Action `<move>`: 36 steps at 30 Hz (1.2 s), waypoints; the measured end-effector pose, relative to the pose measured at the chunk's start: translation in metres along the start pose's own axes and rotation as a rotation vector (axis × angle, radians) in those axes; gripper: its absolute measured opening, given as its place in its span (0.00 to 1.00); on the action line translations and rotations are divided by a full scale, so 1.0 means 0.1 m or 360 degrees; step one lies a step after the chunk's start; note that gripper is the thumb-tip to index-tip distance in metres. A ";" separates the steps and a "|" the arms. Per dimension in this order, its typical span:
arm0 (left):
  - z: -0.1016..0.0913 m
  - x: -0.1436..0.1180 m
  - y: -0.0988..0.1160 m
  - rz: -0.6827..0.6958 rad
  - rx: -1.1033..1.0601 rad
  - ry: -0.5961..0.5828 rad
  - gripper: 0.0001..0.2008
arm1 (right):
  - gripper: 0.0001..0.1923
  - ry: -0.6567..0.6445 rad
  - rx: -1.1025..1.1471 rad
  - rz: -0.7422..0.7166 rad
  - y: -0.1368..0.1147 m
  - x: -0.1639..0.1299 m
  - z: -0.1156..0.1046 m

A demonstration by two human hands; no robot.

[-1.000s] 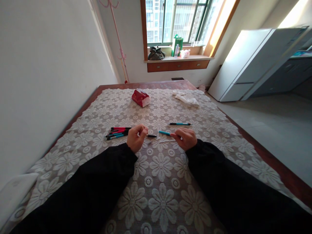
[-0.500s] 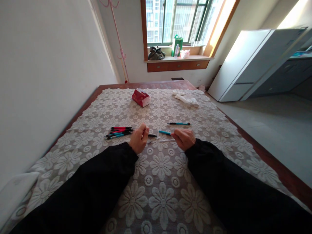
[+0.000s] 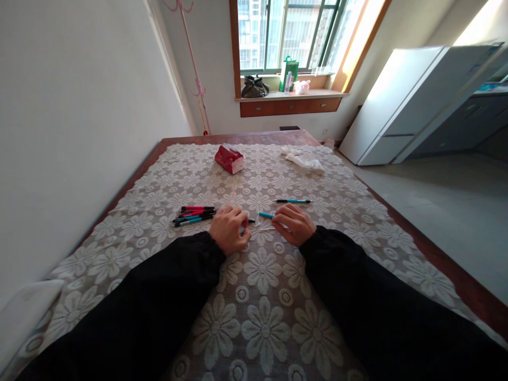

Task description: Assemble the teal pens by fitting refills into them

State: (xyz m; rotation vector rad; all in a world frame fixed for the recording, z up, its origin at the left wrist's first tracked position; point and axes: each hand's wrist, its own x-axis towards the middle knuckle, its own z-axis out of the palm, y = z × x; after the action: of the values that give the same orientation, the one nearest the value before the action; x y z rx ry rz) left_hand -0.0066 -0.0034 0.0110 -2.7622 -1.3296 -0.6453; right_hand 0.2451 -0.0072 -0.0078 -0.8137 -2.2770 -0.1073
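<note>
Teal pen barrel (image 3: 266, 215) crosswise, tip left

1. The left hand (image 3: 229, 229) lies knuckles up on the lace cloth (image 3: 262, 317) — its fingertips are tucked under, so I can't tell if it holds anything.
2. A short black pen piece (image 3: 251, 221) pokes out past that hand; the rest is hidden.
3. The right hand (image 3: 292, 224) covers most of a blue pen part (image 3: 265, 215). Only the end shows.
4. A thin clear bit lies between the hands — too small to make out.
5. The pile of pens (image 3: 194, 215) is too small to count.
6. Both black sleeves are cut off by the bottom edge.
7. The things on the window sill (image 3: 291, 95) are small and blurry.
</note>
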 end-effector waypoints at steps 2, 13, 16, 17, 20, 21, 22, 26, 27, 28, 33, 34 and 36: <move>0.00 0.00 0.01 0.0007 0.0078 -0.0007 0.05 | 0.07 -0.0033 -0.0012 0.0011 -0.01 0.00 -0.01; 0.06 0.00 -0.04 0.0119 -0.0267 0.0215 0.05 | 0.06 -0.0030 -0.0155 -0.0013 -0.02 0.00 -0.02; 0.08 -0.01 -0.06 0.0188 -0.0426 0.0308 0.06 | 0.07 -0.0023 -0.0120 -0.0059 -0.03 0.01 -0.02; 0.08 -0.01 -0.07 0.0210 -0.0453 0.0313 0.06 | 0.07 -0.0024 -0.0113 -0.0083 -0.03 0.01 -0.02; 0.10 -0.01 -0.08 0.0219 -0.0468 0.0254 0.05 | 0.06 -0.0069 -0.0110 -0.0102 -0.03 0.00 0.00; 0.11 0.00 -0.09 0.0211 -0.0458 0.0220 0.05 | 0.05 -0.0096 -0.0111 -0.0087 -0.03 0.00 0.00; 0.12 0.00 -0.10 0.0203 -0.0447 0.0182 0.05 | 0.04 -0.0122 -0.0118 -0.0061 -0.02 -0.01 0.01; 0.14 0.01 -0.11 0.0206 -0.0383 0.0040 0.04 | 0.02 -0.0202 -0.0183 0.0062 -0.02 -0.02 0.01; 0.14 0.01 -0.11 0.0201 -0.0376 0.0019 0.03 | 0.02 -0.0217 -0.0194 0.0079 -0.02 -0.02 0.01; 0.14 0.01 -0.11 0.0196 -0.0385 0.0002 0.03 | 0.01 -0.0234 -0.0195 0.0084 -0.03 -0.02 0.01; 0.13 0.00 -0.09 0.0205 -0.0504 -0.0039 0.02 | 0.01 -0.0253 -0.0165 0.0043 -0.03 -0.01 0.01; 0.12 0.00 -0.09 0.0208 -0.0500 -0.0040 0.02 | 0.02 -0.0250 -0.0167 0.0039 -0.02 -0.01 0.01; 0.11 -0.01 -0.08 0.0215 -0.0470 -0.0036 0.03 | 0.02 -0.0249 -0.0173 0.0042 -0.02 -0.01 0.01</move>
State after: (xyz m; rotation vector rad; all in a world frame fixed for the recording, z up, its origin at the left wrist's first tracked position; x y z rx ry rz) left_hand -0.0092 0.0035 -0.0005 -3.0633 -1.1184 -0.8682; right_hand 0.2440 -0.0091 -0.0093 -0.9376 -2.4231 -0.1619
